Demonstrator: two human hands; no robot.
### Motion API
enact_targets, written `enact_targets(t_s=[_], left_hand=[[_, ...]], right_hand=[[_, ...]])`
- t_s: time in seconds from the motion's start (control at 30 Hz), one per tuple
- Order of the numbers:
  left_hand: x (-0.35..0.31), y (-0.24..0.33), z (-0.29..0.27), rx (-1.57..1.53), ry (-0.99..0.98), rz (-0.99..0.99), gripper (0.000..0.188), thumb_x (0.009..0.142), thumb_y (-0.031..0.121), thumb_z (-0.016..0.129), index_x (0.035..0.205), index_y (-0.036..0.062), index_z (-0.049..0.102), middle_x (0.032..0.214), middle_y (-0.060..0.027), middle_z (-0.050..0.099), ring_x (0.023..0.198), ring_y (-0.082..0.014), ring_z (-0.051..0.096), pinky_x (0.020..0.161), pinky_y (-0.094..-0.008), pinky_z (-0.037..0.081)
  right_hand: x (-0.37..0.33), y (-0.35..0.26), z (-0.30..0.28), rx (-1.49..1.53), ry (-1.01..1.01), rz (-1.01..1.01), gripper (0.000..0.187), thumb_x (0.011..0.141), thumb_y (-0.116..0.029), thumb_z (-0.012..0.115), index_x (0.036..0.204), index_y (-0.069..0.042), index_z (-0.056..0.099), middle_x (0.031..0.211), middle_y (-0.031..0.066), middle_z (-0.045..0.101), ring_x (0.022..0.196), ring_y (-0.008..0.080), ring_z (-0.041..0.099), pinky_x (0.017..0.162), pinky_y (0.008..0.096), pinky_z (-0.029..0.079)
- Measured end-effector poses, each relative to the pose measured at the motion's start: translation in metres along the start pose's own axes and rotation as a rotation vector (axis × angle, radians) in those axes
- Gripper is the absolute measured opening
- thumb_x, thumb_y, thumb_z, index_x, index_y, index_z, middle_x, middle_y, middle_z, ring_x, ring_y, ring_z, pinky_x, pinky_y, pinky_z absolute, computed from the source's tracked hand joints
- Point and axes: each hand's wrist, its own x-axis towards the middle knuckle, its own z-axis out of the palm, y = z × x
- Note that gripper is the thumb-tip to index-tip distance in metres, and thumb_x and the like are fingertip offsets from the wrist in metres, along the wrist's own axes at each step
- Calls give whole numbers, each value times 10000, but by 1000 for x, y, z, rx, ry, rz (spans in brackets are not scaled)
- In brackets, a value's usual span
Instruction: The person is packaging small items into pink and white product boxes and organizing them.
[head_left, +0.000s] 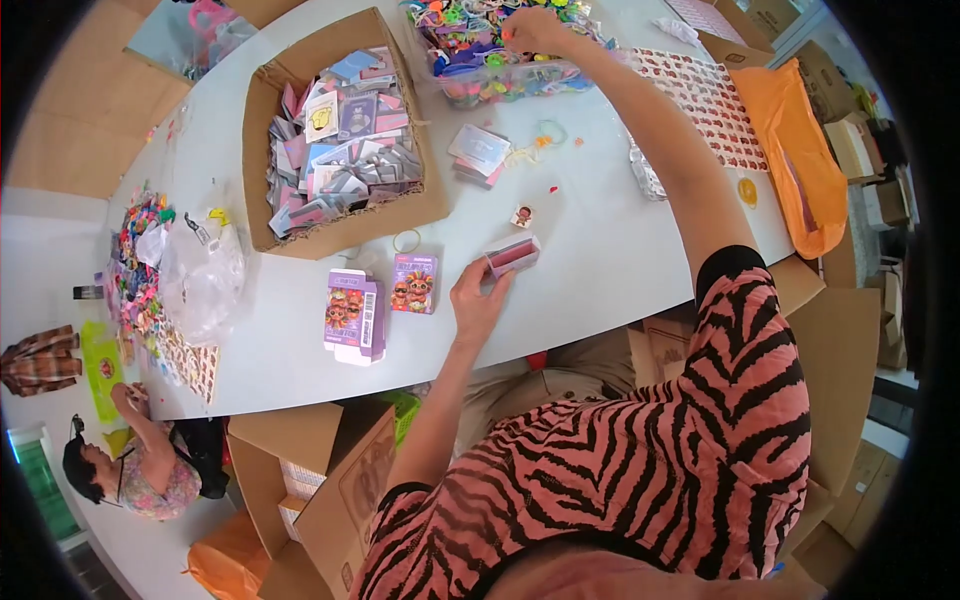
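My left hand (478, 300) grips a small open carton (513, 254), pale outside with a dark pinkish inside, just above the table's near part. My right hand (535, 33) is stretched far out over a clear plastic bin (480, 88) heaped with small colourful trinkets. Its fingers are pinched together; what they hold is too small to name. Left of my left hand lie two purple printed cartons, one upright-looking (414, 283) and one with its end flap out (352, 315). A small character sticker (522, 215) lies beyond the held carton.
A cardboard box (435, 195) full of small flat packets stands left of centre. Near it lie stacked cards (480, 150) and a thin ring (407, 241). Sticker sheets (700, 110) and an orange bag (795, 150) are right. Leftward are trinkets, a clear bag (203, 275) and another person (150, 470).
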Motion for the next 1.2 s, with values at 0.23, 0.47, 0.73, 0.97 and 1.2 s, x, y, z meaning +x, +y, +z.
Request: enact_targets(t_s=[0.23,0.47,0.73,0.97,1.2], left_hand=[[5,-1,8,-31,-49,4,338,724,126,771,995,-6,620,903,-135,666,759,-245,657,693,-326,529],[0,-5,3,-38,-15,-7,332,723,119,772,991,-4,620,894,-138,666,745,-239,655,681,-322,528],[0,-1,4,-52,-44,19,328,729,116,769,995,-7,621,912,-148,662,758,-244,649,684,-323,522],[2,1,2,-45,-24,3,327,734,115,763,1002,-8,622,916,-149,660,754,-248,647,680,-325,520],[1,3,4,-62,-50,23,332,732,109,763,1005,-12,618,918,-149,662,759,-248,652,692,-324,526]], right_hand=[[1,77,12,-59,144,111,234,690,-304,579,589,-101,632,606,140,617,543,288,605,514,439,463],[3,12,0,-182,-9,-68,186,720,-259,574,656,-98,641,670,133,630,630,319,622,569,448,490],[2,-15,-4,-73,17,13,194,729,-257,574,797,-85,635,776,166,629,736,348,630,636,471,502],[2,-40,-24,-125,-71,-11,190,746,-237,558,823,-83,639,804,159,640,760,346,633,653,479,506],[5,-15,0,-203,-49,93,234,773,-245,523,742,-65,669,754,167,662,739,330,656,646,486,517]])
